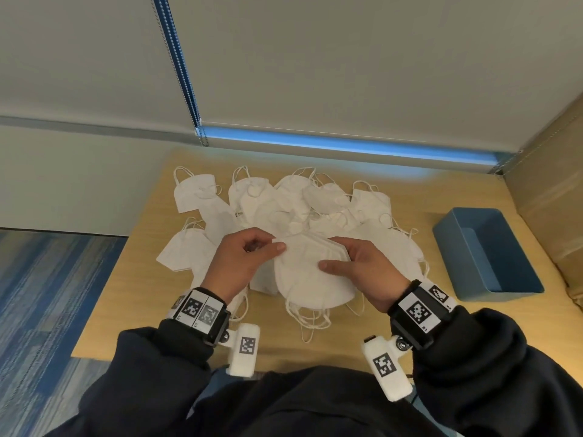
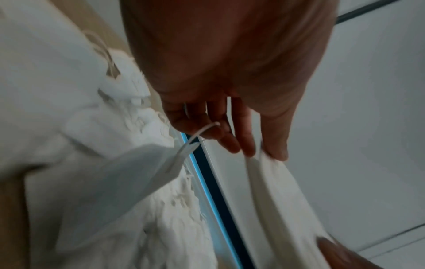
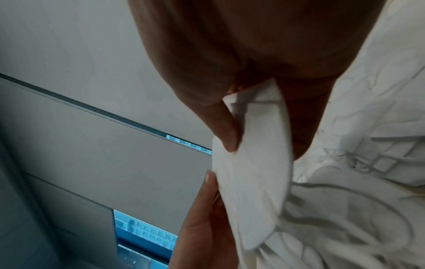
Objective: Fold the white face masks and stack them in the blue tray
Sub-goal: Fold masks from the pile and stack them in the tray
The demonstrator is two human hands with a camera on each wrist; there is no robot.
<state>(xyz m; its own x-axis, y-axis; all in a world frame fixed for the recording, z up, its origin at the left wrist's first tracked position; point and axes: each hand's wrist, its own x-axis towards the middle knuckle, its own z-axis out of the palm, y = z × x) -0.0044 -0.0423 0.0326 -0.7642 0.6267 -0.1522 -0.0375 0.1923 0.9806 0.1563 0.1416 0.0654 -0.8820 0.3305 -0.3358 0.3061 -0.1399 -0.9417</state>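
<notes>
Head view: both hands hold a folded bunch of masks (image 1: pixel 310 272) above the loose mask pile (image 1: pixel 284 203), left of the blue tray (image 1: pixel 487 257), which appears empty. The left hand (image 1: pixel 243 263) pinches the bunch's top edge; the right hand (image 1: pixel 359 269) clamps its right side, thumb on top, probably to square the layers.

Left wrist view: thumb and fingertips (image 2: pixel 249 145) pinch the mask edge.

Right wrist view: thumb and fingers (image 3: pixel 226 131) squeeze the bunch.
</notes>
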